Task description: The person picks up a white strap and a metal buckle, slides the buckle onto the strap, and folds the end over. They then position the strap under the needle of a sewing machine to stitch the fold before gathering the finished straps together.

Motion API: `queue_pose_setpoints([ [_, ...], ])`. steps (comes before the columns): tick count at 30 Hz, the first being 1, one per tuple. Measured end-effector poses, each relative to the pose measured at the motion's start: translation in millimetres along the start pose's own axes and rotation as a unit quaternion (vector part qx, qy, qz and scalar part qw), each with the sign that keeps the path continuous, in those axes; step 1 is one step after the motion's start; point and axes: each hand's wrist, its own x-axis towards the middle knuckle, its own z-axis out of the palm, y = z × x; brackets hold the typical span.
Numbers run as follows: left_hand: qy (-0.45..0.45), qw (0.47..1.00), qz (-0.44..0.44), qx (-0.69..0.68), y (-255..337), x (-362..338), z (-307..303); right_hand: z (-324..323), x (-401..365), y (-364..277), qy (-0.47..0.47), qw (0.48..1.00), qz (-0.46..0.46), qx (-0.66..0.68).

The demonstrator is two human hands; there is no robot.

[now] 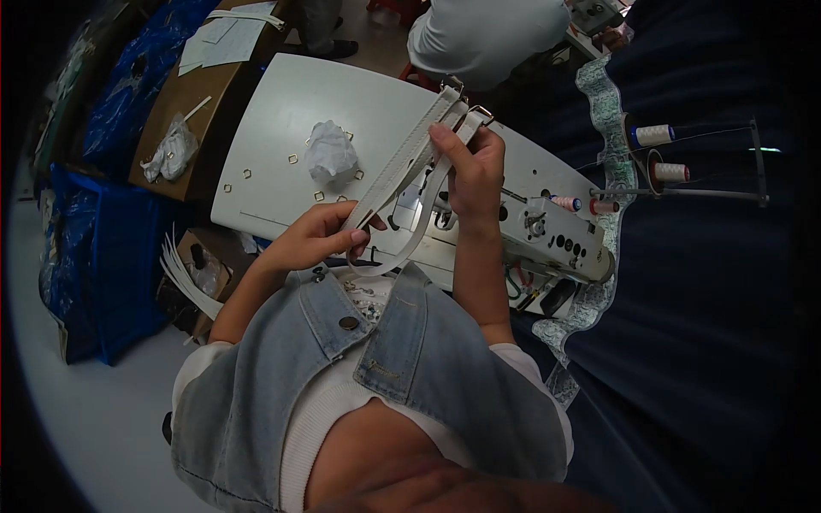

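A white strap point(400, 167) with stitched edges and metal buckles at its upper end runs slantwise between my hands. My left hand point(318, 237) pinches its lower part between thumb and fingers. Near the buckles, my right hand point(475, 167) grips the upper part, with the thumb lying along it. A loose length of the strap loops down below my hands. Beneath and to the right lies a white sewing machine point(547, 231), its needle area partly hidden by the strap and my right hand.
On the white sewing table point(282, 111) lie a crumpled white bag point(330, 154) and several small square metal rings point(293, 159). Thread spools point(654, 135) stand at the right. A blue bin point(120, 265) and a brown box point(192, 111) are left; a person point(487, 38) sits beyond the table.
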Motion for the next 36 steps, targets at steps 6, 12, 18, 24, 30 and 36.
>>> queue_pose_setpoints([
  [6,-0.03,0.999,-0.002,0.015,-1.1,-1.7,-2.7,1.0,-4.0,-4.8,-0.042,0.999,0.014,0.013],
  [12,-0.049,0.998,-0.002,0.028,1.2,-1.0,-3.0,-0.1,-5.7,-5.5,-0.058,0.998,0.01,-0.007],
  [18,-0.067,0.997,0.006,0.029,-5.1,0.9,-7.1,1.7,-4.5,-7.0,-0.069,0.997,0.008,-0.018],
  [24,-0.046,0.998,0.04,0.007,-3.1,8.9,-11.0,8.9,23.2,4.1,-0.058,0.996,0.057,-0.023],
  [30,0.1,0.966,0.192,-0.14,19.9,3.1,-50.6,29.0,34.9,30.9,-0.176,0.974,0.141,-0.033],
  [36,0.229,0.895,0.349,-0.158,67.0,-27.9,-119.3,23.7,41.5,89.7,-0.156,0.955,0.236,0.087],
])
